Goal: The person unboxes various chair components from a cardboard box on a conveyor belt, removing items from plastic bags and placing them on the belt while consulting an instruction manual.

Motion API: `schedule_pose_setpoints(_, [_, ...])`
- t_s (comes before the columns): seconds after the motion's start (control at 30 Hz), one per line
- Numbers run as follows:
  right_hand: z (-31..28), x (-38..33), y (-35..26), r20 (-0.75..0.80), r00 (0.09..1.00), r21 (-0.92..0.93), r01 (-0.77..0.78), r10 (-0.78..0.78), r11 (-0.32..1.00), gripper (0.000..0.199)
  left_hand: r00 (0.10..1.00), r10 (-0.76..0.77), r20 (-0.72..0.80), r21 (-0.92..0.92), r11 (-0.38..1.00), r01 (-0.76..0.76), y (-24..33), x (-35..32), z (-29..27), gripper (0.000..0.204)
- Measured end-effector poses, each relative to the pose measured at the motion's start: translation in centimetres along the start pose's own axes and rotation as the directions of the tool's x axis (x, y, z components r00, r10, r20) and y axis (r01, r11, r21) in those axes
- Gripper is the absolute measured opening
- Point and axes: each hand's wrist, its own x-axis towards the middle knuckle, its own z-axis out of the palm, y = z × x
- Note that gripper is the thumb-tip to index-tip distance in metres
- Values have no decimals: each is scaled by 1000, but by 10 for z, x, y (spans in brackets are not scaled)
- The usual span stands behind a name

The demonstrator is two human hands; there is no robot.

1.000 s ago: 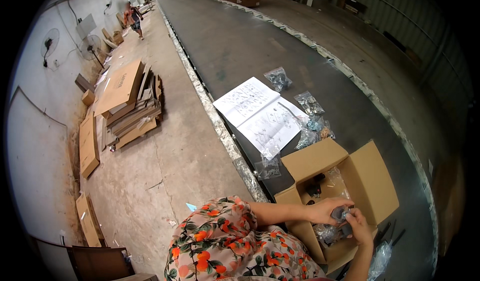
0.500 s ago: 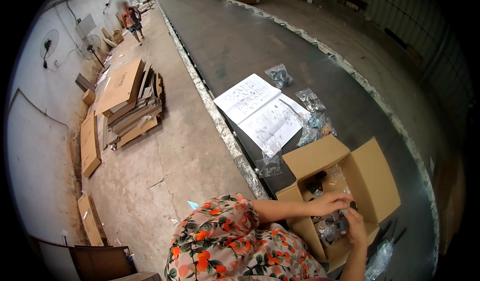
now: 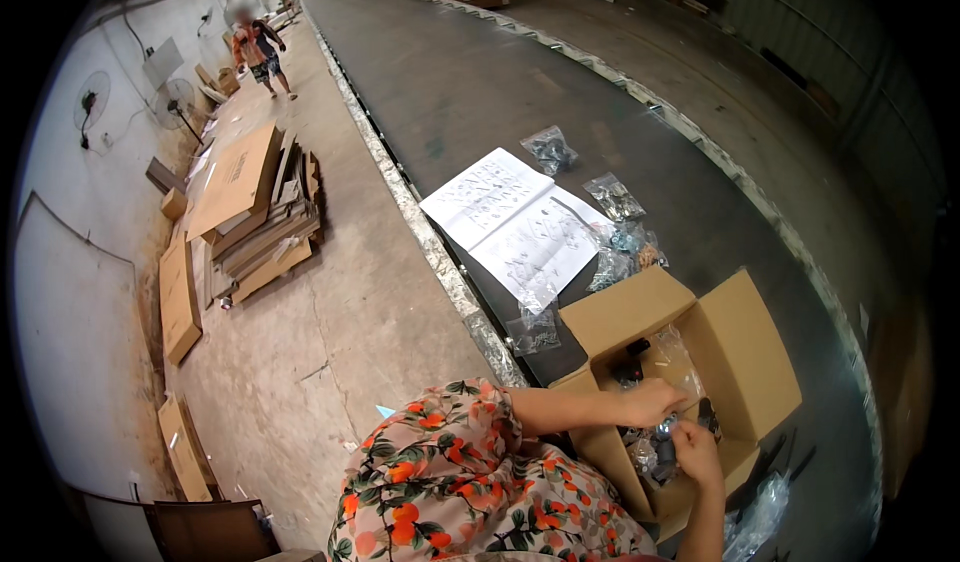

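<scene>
Both hands have shifted only slightly inside the open cardboard box (image 3: 745, 347) since the earlier frames: the left hand (image 3: 655, 400), which lay flatter over the contents, now reaches across with its fingers curled down onto the small clear bags of dark parts (image 3: 650, 452) at the box's near end, and the right hand (image 3: 697, 452) has come up from below to meet it, fingers pinched together on what looks like one of those little bags, so the sorting looks to be going on in the same corner of the box. Whether the left fingers actually grip anything I cannot tell. That box, brown with its flaps folded out, sits on the dark belt-like surface (image 3: 480, 72) near its left metal edge. Just beyond it lies an unfolded white instruction sheet (image 3: 515, 224) covered in fine drawings, with more clear plastic packets (image 3: 615, 199) scattered beside and past it. On the concrete floor to the left, flattened brown cartons (image 3: 250, 207) are stacked in a pile, and a person (image 3: 262, 52) walks in the distance.
</scene>
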Motion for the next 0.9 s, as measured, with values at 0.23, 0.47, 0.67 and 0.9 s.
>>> schedule_pose_setpoints(0.23, [1,3,1,7,999,-60,-36,36,998,23,977,130,-169,183,978,-99,-3,6,2,5])
schedule_pose_setpoints(0.47, [2,2,-11,-153,986,-289,25,-72,957,26,993,8,-114,52,999,-2,13,3,-9,7])
schedule_pose_setpoints(0.67, [-4,2,-25,-155,988,-411,-74,11,909,33,1000,10,-5,251,968,-8,12,4,-1,8])
schedule_pose_setpoints(0.9, [-2,0,-30,49,963,472,-255,264,844,31,998,-59,-37,210,975,66,7,-1,-5,8])
